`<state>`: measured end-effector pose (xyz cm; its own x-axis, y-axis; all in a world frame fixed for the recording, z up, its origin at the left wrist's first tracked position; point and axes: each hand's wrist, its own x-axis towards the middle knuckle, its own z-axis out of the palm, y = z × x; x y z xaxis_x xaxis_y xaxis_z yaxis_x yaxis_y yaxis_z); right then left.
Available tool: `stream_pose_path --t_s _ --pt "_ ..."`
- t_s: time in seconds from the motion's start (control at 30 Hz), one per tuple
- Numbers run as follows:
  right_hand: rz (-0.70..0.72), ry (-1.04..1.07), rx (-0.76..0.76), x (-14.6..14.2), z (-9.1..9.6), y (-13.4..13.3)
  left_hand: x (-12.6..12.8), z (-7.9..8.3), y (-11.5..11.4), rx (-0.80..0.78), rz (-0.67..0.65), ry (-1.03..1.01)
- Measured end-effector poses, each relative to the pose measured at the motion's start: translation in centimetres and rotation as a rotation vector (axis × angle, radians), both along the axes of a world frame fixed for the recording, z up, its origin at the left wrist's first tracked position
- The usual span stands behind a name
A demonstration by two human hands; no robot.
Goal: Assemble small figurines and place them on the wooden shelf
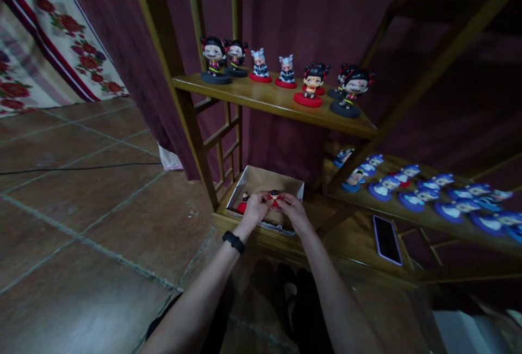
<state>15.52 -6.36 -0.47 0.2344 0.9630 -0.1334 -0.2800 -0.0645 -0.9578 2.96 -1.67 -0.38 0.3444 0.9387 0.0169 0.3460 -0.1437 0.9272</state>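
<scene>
Between my two hands is a small black-haired figurine (274, 197) with red on it, held over an open cardboard box (261, 175) on the low shelf. My left hand (258, 207) has its fingers closed on the figurine's left side; a dark band circles that wrist. Closed on the other side is my right hand (292, 208). The fingers hide part of the figurine and its base. Inside the box, left of my hands, a second figurine (244, 196) is seen near a red round base (242, 208).
Several figurines on round bases, such as a black-haired one (313, 83), stand on the wooden shelf (261, 95) above. Blue-and-white figurines (420, 197) fill a shelf at right. A phone (387, 240) lies on the lower board. Wooden posts (179, 98) flank the box. A cable (81, 168) crosses the floor.
</scene>
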Motion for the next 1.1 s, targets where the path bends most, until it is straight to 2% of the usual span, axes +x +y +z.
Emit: stream_pose_path --t_s 0.17,0.3,0.37,0.57,0.7,0.77,0.83,0.93,1.03,1.1 --pt "0.026 0.08 0.032 -0.5 1.0 -0.8 -0.7 0.1 -0.7 -0.11 -0.032 -0.194" --pt "0.024 0.123 0.034 -1.0 0.7 -1.4 -1.3 0.9 -1.8 -0.107 -0.064 -0.29" --pt "0.035 0.152 0.039 -1.3 0.8 -1.8 -1.6 1.5 -2.4 -0.09 -0.023 -0.297" --pt "0.134 0.208 0.055 -1.8 2.0 -3.3 -2.2 3.7 -4.5 -0.128 0.074 -0.352" --pt "0.212 0.216 0.065 -1.9 3.1 -3.9 -3.7 6.5 -6.3 -0.09 0.14 -0.321" --pt "0.199 0.224 0.047 -1.8 3.6 -4.0 -4.9 8.9 -7.1 -0.05 0.18 -0.308" --pt "0.183 0.239 0.042 -1.8 3.9 -4.1 -6.2 12.4 -7.9 0.018 0.205 -0.296" --pt "0.188 0.251 0.06 -1.5 4.2 -4.2 -7.5 19.4 -8.6 0.2 0.227 -0.307" --pt "0.177 0.241 0.056 -1.1 4.1 -4.4 -7.2 26.6 -8.2 0.355 0.198 -0.303" --pt "0.172 0.236 0.051 -0.8 3.8 -4.3 -6.2 30.2 -7.0 0.439 0.188 -0.281"
